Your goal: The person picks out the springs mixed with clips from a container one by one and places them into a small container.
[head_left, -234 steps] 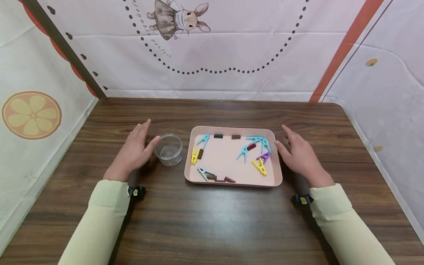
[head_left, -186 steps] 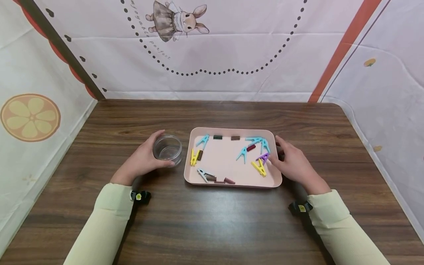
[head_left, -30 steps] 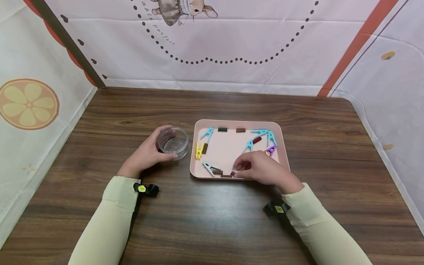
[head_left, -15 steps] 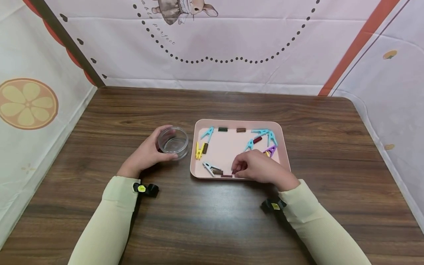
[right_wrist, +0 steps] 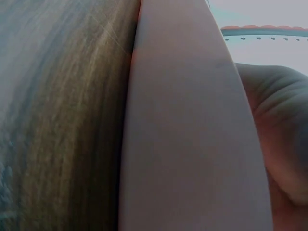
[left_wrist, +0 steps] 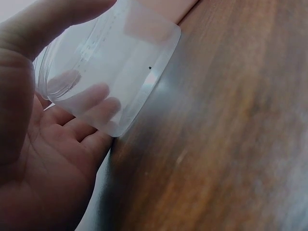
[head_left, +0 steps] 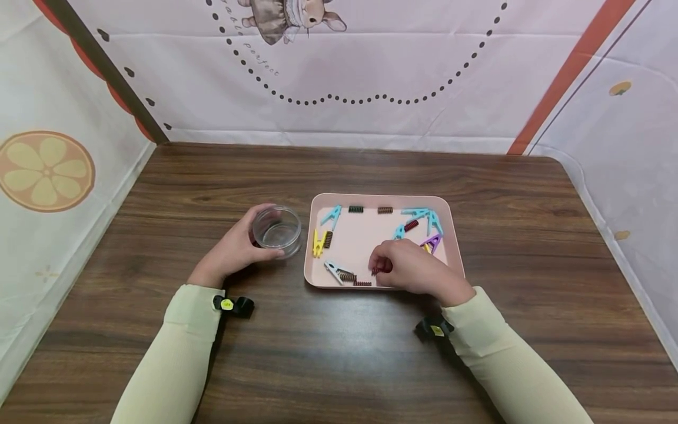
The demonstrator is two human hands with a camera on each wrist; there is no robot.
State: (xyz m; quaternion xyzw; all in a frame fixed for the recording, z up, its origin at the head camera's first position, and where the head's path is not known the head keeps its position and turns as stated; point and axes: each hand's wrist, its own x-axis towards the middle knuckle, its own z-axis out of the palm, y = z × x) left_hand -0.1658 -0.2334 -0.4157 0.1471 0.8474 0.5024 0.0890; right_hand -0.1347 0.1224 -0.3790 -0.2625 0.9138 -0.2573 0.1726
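Spring (head_left: 376,271) pinched in right hand (head_left: 415,268) at near side of tray (head_left: 352,244); left hand (head_left: 233,250) curled round cup (head_left: 278,237) just beside tray.

From the head I look forward and down over the counter (head_left: 339,353), left hand (head_left: 235,242) and right hand (head_left: 415,268). Close in, my left wrist view faces the cup (left_wrist: 120,67), my right the side of the tray (right_wrist: 190,125); the head view shares the cup with one, the tray with the other.
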